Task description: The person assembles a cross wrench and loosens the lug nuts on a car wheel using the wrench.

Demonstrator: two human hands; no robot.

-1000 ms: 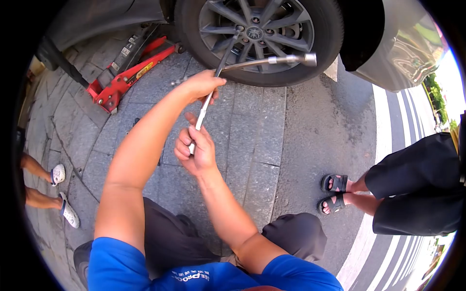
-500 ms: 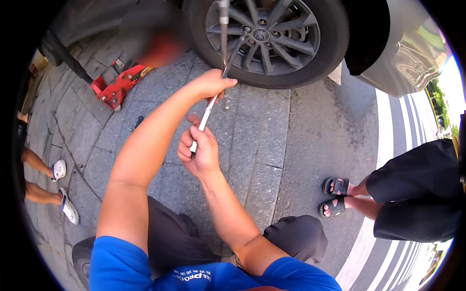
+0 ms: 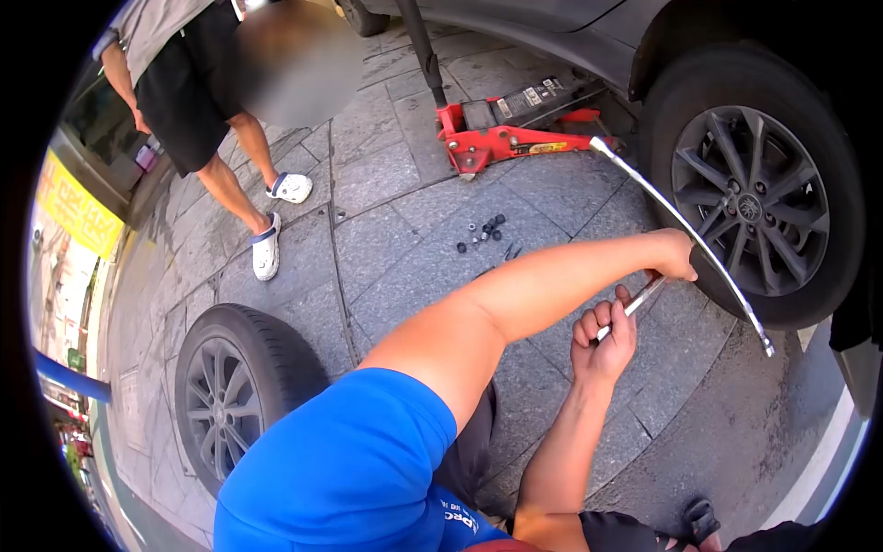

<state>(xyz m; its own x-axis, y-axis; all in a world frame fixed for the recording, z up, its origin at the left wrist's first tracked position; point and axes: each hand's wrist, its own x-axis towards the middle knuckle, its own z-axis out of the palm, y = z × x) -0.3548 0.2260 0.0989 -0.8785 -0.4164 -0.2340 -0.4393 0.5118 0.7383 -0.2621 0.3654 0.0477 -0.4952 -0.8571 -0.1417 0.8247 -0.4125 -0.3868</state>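
Note:
A silver four-way lug wrench (image 3: 731,282) is held in front of the mounted car wheel (image 3: 752,209). My left hand (image 3: 676,255) is wrapped round it near where its bars cross. My right hand (image 3: 604,342) is closed round the near end of the bar that points back toward me. The long cross bar slants past the tyre from upper left to lower right. I cannot tell whether the far end of the wrench sits on a lug nut, as my left hand and the cross bar hide it.
A red floor jack (image 3: 501,138) stands beside the car (image 3: 570,37). Several dark nuts (image 3: 483,232) lie on the paving. A loose wheel (image 3: 225,400) stands at the lower left, and a person in white clogs (image 3: 266,248) is behind it. Another person's sandal (image 3: 702,517) shows at lower right.
My view has swung left, bringing the loose wheel and the standing person into sight. The wrench's cross bar now lies at a different slant. Both hands still grip the wrench.

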